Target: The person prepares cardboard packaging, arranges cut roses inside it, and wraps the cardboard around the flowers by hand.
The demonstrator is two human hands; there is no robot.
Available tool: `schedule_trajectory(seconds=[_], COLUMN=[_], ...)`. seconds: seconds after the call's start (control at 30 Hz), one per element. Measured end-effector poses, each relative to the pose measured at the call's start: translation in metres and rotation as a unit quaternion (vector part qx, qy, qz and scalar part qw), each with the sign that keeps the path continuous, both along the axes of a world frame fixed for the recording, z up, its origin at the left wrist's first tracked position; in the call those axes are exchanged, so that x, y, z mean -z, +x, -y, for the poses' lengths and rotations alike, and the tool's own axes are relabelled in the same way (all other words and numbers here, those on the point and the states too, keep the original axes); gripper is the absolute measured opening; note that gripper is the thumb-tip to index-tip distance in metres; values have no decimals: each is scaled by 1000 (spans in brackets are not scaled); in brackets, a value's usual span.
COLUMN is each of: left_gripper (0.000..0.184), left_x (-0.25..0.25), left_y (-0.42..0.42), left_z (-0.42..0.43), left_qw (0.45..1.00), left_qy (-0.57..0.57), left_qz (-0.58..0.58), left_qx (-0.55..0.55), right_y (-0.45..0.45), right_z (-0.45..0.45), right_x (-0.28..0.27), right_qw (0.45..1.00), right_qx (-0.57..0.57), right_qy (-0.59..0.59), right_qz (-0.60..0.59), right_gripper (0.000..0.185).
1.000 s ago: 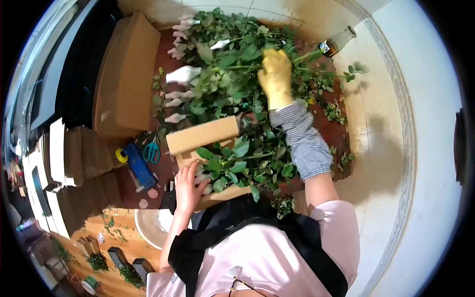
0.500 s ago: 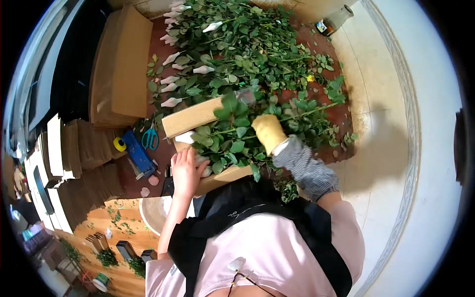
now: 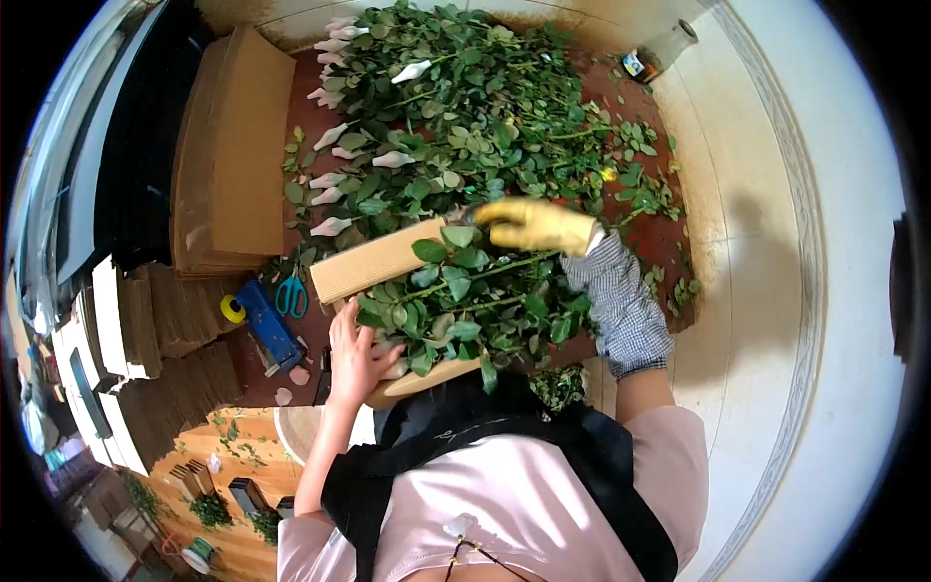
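Note:
My bare left hand (image 3: 351, 361) grips the bud end of a bunch of roses (image 3: 465, 303) lying in a corrugated cardboard wrap (image 3: 380, 259). Its fingers and thumb curve over the pale covered buds, partly hidden by leaves. The wrap's front flap (image 3: 427, 380) shows below the leaves. My right hand (image 3: 538, 226), in a yellow glove, is over the stems to the right of the upper flap. Its fingers stretch left, apart from the thumb, with the tips at a small dark, partly see-through item (image 3: 465, 212) whose kind I cannot make out.
More roses (image 3: 456, 126) with white-covered buds lie across the red-brown table (image 3: 669, 242). Scissors (image 3: 292, 297), a blue tape dispenser (image 3: 268, 325) and stacked cardboard (image 3: 254, 145) are at left. A glass bottle (image 3: 664, 48) lies at the back right, near the wall.
My right hand has moved up and left off the stems, its fingers now stretched toward the flap's end. My left hand and the wrapped bunch have shifted slightly down.

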State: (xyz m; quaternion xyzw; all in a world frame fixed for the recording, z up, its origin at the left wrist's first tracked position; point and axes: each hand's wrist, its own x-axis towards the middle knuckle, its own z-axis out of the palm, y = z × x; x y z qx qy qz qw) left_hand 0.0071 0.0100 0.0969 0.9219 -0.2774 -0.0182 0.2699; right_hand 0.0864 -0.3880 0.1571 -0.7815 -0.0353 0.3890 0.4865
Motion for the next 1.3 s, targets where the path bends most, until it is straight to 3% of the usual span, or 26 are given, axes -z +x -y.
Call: schedule_trajectory(seconds=[0.03, 0.1, 0.13, 0.2, 0.23, 0.3, 0.33, 0.4, 0.47, 0.53, 0.6, 0.67, 0.7, 0.73, 0.8, 0.83, 0.93, 1.0, 1.03, 1.07, 1.1, 1.13, 1.17, 1.2, 1.27, 1.3], left_gripper=[56, 54, 54, 52, 50, 44, 42, 44, 44, 44, 45, 56, 56, 56, 55, 54, 47, 46, 46, 46, 47, 47, 47, 50, 65, 63], left_x=[-1, -5, -10, -14, -12, -12, -13, -11, -12, -13, -14, -10, -10, -9, -5, -6, -11, -10, -12, -11, -10, -9, -5, -6, -2, -4], left_y=[-1, -1, 1, 2, 0, 1, 1, 2, 4, 1, 3, 3, 3, 2, 0, 0, 2, 1, 1, 2, 2, 0, -1, -1, -3, -2], left_z=[-1, 3, 4, 7, 6, 4, 6, 5, 6, 7, 7, 4, 4, 4, 4, 3, 4, 5, 7, 6, 6, 5, 4, 3, 4, 5], left_qw=[1000, 1000, 1000, 1000, 999, 999, 998, 998, 998, 999, 998, 998, 998, 998, 998, 998, 999, 999, 999, 999, 999, 999, 999, 998, 995, 995], left_qy=[1, 6, 16, 8, 8, 4, 6, 4, 5, 7, 13, 30, 31, 32, 33, 34, 21, 7, 7, 5, 1, -3, -21, -25, -37, -50], left_qz=[-5, -7, -14, -22, -28, -44, -46, -49, -46, -45, -52, -49, -44, -42, -42, -42, -48, -46, -47, -43, -35, -30, -36, -50, -59, -56], left_qx=[-6, -13, -12, -19, -24, -27, -35, -30, -30, -20, -29, -14, -15, -16, -12, -16, -12, -20, -25, -18, -18, -24, -27, -33, -67, -71], right_y=[13, 61, 85, 107, 121, 152, 161, 161, 171, 190, 205, 210, 208, 196, 181, 182, 180, 163, 164, 167, 151, 141, 121, 112, 64, 42], right_z=[0, 4, 5, 9, 13, 11, -1, 4, -3, -3, -8, -15, -26, -38, -49, -45, -49, -40, -32, -17, -6, 14, 12, 31, 14, 14], right_x=[7, 29, 47, 73, 81, 65, 48, 23, -16, -28, -12, 24, 41, 68, 94, 121, 112, 82, 64, 48, 28, 11, -29, -34, -90, -100], right_qw=[987, 915, 826, 676, 678, 786, 746, 592, 558, 580, 554, 589, 683, 687, 802, 819, 827, 735, 755, 736, 642, 651, 688, 598, 661, 693], right_qx=[115, 149, 123, 27, 28, -29, 41, 94, 101, 105, 148, 86, 2, 2, 0, -37, 63, 102, 88, 51, 95, 117, 88, 73, 32, 2], right_qy=[11, -108, -322, -560, -558, -521, -574, -510, -549, -634, -705, -645, -630, -615, -542, -533, -482, -437, -434, -482, -436, -326, -456, -392, -327, -302], right_qz=[108, 359, 445, 478, 477, 331, 336, 617, 614, 500, 417, 480, 370, 387, 252, 207, 282, 509, 484, 472, 623, 675, 558, 695, 674, 654], right_gripper=[49, 56, 55, 45, 45, 29, 21, 25, 28, 42, 38, 17, 16, 15, 12, 13, 6, 7, 10, 10, 11, 7, 11, 15, 22, 24])
